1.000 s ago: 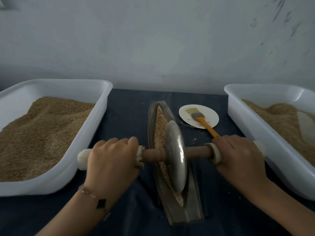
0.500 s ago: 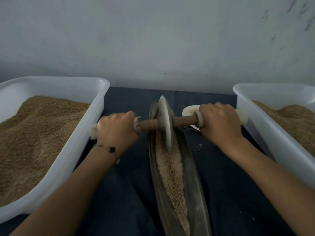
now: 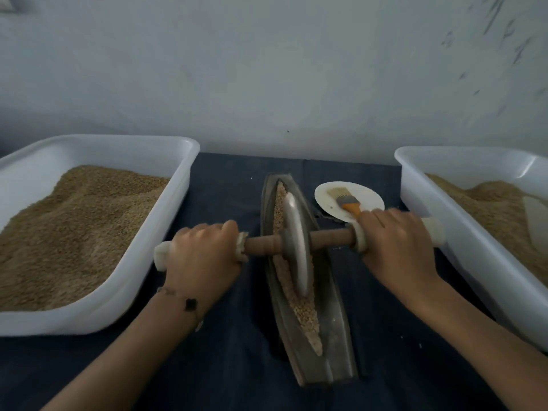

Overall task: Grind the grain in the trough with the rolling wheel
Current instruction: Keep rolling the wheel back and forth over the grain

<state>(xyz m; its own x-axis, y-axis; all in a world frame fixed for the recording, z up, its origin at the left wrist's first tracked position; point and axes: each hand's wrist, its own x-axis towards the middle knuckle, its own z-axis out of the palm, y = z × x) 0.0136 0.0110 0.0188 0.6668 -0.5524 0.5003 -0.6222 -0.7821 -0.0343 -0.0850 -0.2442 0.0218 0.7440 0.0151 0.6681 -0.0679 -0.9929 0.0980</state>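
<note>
A long boat-shaped metal trough (image 3: 335, 336) lies lengthwise in the middle of the dark cloth, with a strip of tan grain (image 3: 305, 315) along its groove. The grey metal rolling wheel (image 3: 296, 244) stands on edge in the groove near the trough's middle, on a brown wooden axle (image 3: 329, 238) with white-wrapped ends. My left hand (image 3: 204, 256) grips the axle's left handle. My right hand (image 3: 397, 247) grips the right handle. Grain shows both beyond and in front of the wheel.
A white tub (image 3: 124, 304) of brown grain stands at the left, a second white tub (image 3: 474, 256) of grain at the right. Behind my right hand lies a small white plate (image 3: 329, 197) with an orange-handled brush (image 3: 347, 200). A grey wall closes the back.
The wheel rolled from the near part of the trough to its far end, then back toward me to the middle. Both hands stayed on the handles.
</note>
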